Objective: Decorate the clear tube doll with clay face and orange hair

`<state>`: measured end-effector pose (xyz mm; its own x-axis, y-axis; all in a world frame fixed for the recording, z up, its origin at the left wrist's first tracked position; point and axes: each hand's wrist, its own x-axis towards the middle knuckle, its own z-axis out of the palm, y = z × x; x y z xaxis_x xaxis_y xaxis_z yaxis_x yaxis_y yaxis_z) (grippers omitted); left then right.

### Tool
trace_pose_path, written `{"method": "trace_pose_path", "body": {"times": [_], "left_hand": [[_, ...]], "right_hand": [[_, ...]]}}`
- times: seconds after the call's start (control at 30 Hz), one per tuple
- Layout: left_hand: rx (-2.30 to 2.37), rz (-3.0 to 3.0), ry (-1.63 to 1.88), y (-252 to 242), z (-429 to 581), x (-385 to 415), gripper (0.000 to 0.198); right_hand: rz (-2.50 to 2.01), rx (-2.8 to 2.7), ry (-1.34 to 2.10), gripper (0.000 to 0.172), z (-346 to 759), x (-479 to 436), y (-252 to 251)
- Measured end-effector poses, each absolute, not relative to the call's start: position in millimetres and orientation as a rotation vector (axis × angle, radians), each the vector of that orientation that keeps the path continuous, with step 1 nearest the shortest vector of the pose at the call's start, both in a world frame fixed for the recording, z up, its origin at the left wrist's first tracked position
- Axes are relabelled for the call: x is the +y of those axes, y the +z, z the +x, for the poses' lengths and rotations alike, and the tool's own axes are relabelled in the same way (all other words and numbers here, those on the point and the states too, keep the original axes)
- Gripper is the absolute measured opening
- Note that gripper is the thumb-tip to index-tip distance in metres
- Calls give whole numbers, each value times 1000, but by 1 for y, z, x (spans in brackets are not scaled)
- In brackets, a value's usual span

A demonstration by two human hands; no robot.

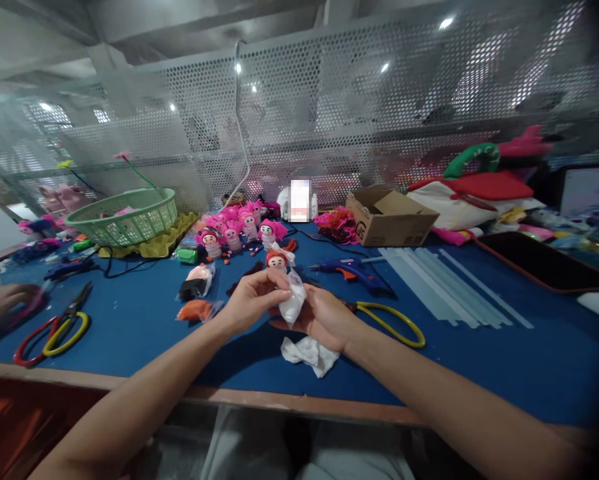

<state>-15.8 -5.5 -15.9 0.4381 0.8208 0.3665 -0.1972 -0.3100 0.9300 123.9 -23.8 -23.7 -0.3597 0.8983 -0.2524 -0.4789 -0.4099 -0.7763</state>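
A small clear plastic bag of white material [293, 303] is held up between my two hands over the blue table. My left hand [254, 297] pinches its upper left side with thumb and fingers. From the right, my right hand [327, 319] curls around the bag, some of its fingers hidden behind it. Just beyond the bag stands a small doll with red hair and a white bow [277, 260], its lower part covered by my hands. Below my hands lies a crumpled white tissue [310, 355]. Left of them are bags of orange material [195, 310] and black material [193, 287].
Yellow-handled scissors [392, 323] and a blue glue gun [354, 272] lie to the right, before a cardboard box [392, 217] and translucent strips [442, 287]. Pink-haired dolls [244, 227] stand behind. At left are red-and-yellow scissors [62, 330], a green basket [124, 220] and another person's hand [7, 303].
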Motion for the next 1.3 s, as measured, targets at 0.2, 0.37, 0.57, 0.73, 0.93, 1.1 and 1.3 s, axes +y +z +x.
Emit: {"method": "trace_pose_path", "body": {"times": [0.2, 0.37, 0.57, 0.73, 0.93, 1.1, 1.3], "left_hand": [[641, 1962, 1190, -18, -15, -12, 3], [681, 2378, 1472, -1, -23, -18, 9], [658, 2741, 1244, 12, -21, -23, 2], [868, 2743, 1150, 8, -20, -24, 6], [997, 2774, 1207, 7, -19, -25, 10], [1081, 2842, 1141, 5, -21, -24, 11], [1129, 2876, 1086, -2, -22, -18, 14]], "right_hand": [[-959, -759, 1767, 6, 126, -23, -22], [-1091, -770, 1649, 12, 128, -20, -22], [-1118, -839, 1614, 11, 127, -20, -24], [-1163, -898, 1489, 11, 128, -19, -29], [-1138, -923, 1411, 13, 127, -18, -29], [-1120, -902, 1425, 14, 126, -18, -28], [-1141, -937, 1391, 14, 125, -19, -28]]}}
